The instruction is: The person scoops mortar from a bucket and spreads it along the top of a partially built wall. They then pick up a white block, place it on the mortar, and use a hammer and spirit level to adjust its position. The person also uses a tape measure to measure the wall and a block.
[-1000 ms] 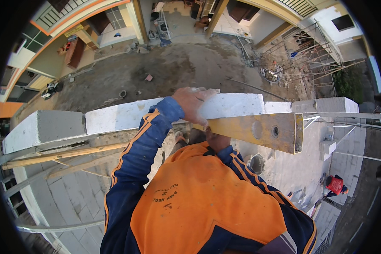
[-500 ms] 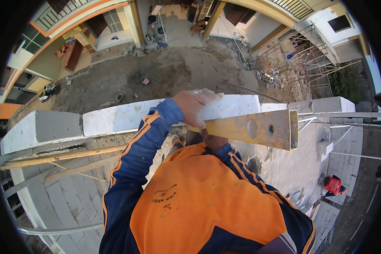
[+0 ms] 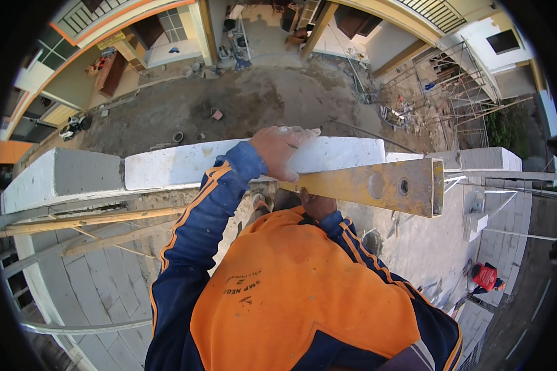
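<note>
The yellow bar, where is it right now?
In the head view, the yellow bar is right of centre, in the right hand, just below the white block in the picture.

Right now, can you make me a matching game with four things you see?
Things:
1. left grip
2. right grip
3. wooden pole
4. pinkish bucket

Clues:
A. on the dirt ground
B. holding the yellow level
C. long and tan
D. over the white block

Pairs: 1-D, 2-B, 3-C, 4-A
</note>
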A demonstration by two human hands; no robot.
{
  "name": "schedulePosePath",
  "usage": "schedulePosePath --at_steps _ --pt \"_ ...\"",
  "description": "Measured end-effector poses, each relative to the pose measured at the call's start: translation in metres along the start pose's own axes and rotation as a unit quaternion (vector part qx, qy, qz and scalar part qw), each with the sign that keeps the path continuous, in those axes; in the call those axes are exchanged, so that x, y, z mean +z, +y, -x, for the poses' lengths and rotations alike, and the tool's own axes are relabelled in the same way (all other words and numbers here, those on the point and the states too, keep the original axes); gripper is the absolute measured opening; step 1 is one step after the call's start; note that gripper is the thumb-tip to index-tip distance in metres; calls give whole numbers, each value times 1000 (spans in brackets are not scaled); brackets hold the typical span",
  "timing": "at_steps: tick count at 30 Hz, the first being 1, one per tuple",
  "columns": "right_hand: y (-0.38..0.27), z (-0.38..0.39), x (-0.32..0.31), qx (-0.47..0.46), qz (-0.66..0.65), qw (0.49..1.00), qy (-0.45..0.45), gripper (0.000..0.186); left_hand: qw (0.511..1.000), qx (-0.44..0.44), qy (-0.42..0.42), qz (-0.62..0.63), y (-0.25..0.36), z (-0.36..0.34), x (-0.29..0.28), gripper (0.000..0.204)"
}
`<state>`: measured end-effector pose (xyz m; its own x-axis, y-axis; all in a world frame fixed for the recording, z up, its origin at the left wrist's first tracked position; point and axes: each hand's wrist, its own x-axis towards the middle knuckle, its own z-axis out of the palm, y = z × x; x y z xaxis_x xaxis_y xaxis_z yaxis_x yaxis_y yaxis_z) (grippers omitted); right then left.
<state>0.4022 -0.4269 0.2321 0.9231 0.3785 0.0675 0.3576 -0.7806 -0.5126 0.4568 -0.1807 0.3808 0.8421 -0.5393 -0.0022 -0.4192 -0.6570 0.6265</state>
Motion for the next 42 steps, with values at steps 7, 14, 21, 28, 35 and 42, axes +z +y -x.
schedulePosePath --at_steps 7,14,21,28,35,42 --pt "1 -4 -1 -41 31 999 13 30 997 -44 -65 -17 3 -3 -7 102" --pt "1 -14 -1 -103 9 995 8 35 961 65 256 -79 38 26 36 88" --pt "-17 4 35 -177 -111 976 -65 32 897 -169 397 94 76 111 123 66" --pt "-83 -7 73 -243 -111 937 -225 29 777 -390 494 -4 58 133 169 49" --pt "-165 -52 -48 -371 -90 892 -242 35 662 -508 550 20 40 199 173 19" --pt "-160 -143 -105 -504 -1 863 -26 71 614 -513 600 16 -8 230 175 25"
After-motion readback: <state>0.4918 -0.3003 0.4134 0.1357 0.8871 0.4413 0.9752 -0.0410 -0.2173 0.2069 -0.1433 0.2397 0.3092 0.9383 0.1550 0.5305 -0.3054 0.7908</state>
